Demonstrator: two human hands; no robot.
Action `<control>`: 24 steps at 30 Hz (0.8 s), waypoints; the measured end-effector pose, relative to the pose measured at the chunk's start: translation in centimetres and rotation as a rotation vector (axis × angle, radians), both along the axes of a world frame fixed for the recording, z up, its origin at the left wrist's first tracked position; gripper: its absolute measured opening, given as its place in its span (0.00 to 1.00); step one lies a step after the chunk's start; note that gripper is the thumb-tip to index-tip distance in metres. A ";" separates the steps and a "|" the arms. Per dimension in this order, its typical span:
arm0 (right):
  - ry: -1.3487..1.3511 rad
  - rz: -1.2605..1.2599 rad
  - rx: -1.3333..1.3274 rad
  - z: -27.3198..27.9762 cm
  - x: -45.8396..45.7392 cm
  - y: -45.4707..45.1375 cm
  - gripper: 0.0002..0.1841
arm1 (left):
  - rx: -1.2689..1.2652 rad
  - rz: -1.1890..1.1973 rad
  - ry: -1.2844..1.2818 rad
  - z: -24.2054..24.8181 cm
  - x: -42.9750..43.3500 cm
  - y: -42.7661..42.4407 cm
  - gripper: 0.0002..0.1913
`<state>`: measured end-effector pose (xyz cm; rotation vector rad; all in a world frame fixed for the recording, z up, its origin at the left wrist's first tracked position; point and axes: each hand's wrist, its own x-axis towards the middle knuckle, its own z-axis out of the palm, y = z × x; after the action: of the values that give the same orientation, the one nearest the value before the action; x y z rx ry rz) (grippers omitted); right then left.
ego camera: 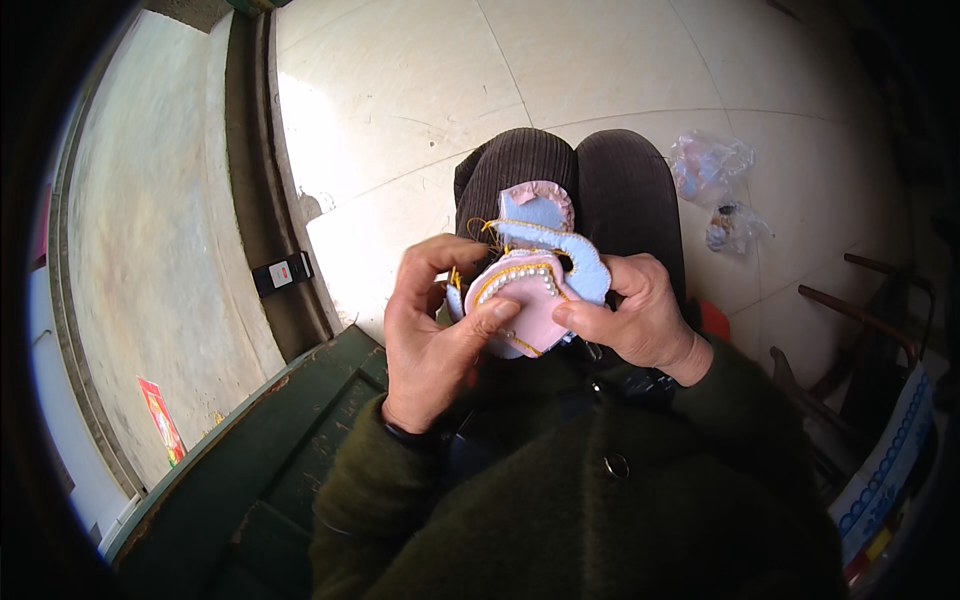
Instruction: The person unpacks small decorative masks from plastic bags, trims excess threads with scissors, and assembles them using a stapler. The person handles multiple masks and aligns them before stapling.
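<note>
Between both hands, over the lap, is a pink and light-blue felt piece (529, 304) with yellow stitching and a curved row of white pearl beads. My left hand (442, 322) grips its left side, the thumb lying on the pink face. On the right, my right hand (637, 315) pinches the edge with thumb and fingers, close to a curved light-blue felt strip (585, 262). A rounded blue felt part with a ruffled pink border (536, 206) rests on the dark ribbed trousers, above the beads. Loose yellow thread ends stick out at the left. The underside of the felt is hidden.
Two clear plastic bags (709, 166) with small contents lie on the tiled floor at the right. Metal-framed furniture (862, 307) stands at the lower right. A worn green wooden door or panel (300, 450) is at the lower left; a phone-like device (282, 274) rests near the door sill.
</note>
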<state>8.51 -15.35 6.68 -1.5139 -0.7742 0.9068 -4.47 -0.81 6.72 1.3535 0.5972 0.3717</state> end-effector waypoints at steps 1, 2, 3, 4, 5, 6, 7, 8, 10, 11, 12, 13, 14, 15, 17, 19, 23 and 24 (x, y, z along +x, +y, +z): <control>0.012 0.007 0.010 0.0 0.0 0.0 0.07 | -0.142 -0.023 0.014 0.1 -0.1 -0.2 0.20; 0.021 0.024 0.015 0.0 0.0 0.0 0.07 | -0.236 -0.069 0.028 0.2 -0.2 -0.3 0.19; 0.011 0.035 0.015 0.0 0.0 0.0 0.07 | -0.328 -0.112 0.030 0.3 -0.3 -0.4 0.18; -0.001 0.058 0.010 0.1 0.0 0.0 0.06 | -0.348 -0.123 0.063 0.2 -0.3 -0.4 0.16; -0.011 0.077 0.009 0.1 0.0 0.0 0.06 | -0.367 -0.132 0.074 0.0 -0.3 -0.5 0.15; 0.012 0.073 -0.011 0.1 -0.1 0.0 0.06 | -0.392 -0.139 0.091 -0.1 -0.3 -0.5 0.14; 0.021 0.076 -0.016 0.1 -0.2 0.0 0.07 | -0.431 -0.145 0.077 -0.2 -0.4 -0.5 0.13; 0.025 0.081 -0.020 0.1 -0.2 0.0 0.07 | -0.473 -0.149 0.067 -0.3 -0.5 -0.4 0.12; 0.045 0.069 -0.009 0.1 -0.4 0.1 0.08 | -0.521 -0.132 0.045 -0.6 -0.6 -0.5 0.11; 0.047 0.069 -0.003 0.1 -0.4 0.1 0.08 | -0.536 -0.127 0.040 -0.6 -0.6 -0.6 0.11; 0.052 0.068 0.003 0.1 -0.5 0.2 0.09 | -0.550 -0.121 0.035 -0.7 -0.7 -0.6 0.11; 0.063 0.066 0.013 0.2 -0.5 0.2 0.09 | -0.566 -0.115 0.030 -0.7 -0.7 -0.6 0.11; 0.068 0.068 0.005 0.2 -0.4 0.2 0.09 | -0.574 -0.114 0.030 -0.7 -0.7 -0.6 0.11; 0.078 0.068 0.002 0.2 -0.4 0.2 0.09 | -0.582 -0.114 0.030 -0.7 -0.6 -0.6 0.11; 0.097 0.074 -0.015 0.3 -0.4 0.2 0.09 | -0.595 -0.117 0.026 -0.6 -0.5 -0.6 0.11; 0.119 0.078 -0.032 0.3 -0.3 0.2 0.09 | -0.604 -0.123 0.022 -0.5 -0.5 -0.5 0.12; 0.269 0.024 -0.060 0.0 -0.6 0.3 0.08 | -0.599 -0.180 0.123 -0.3 -0.3 -0.1 0.13; 0.318 0.029 -0.100 0.0 -0.4 0.2 0.07 | -0.623 -0.171 0.124 -0.3 -0.1 -0.1 0.14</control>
<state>8.07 -15.16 6.69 -1.4013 -0.5267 1.1884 -4.62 -0.92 6.37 0.8196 0.6275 -0.0452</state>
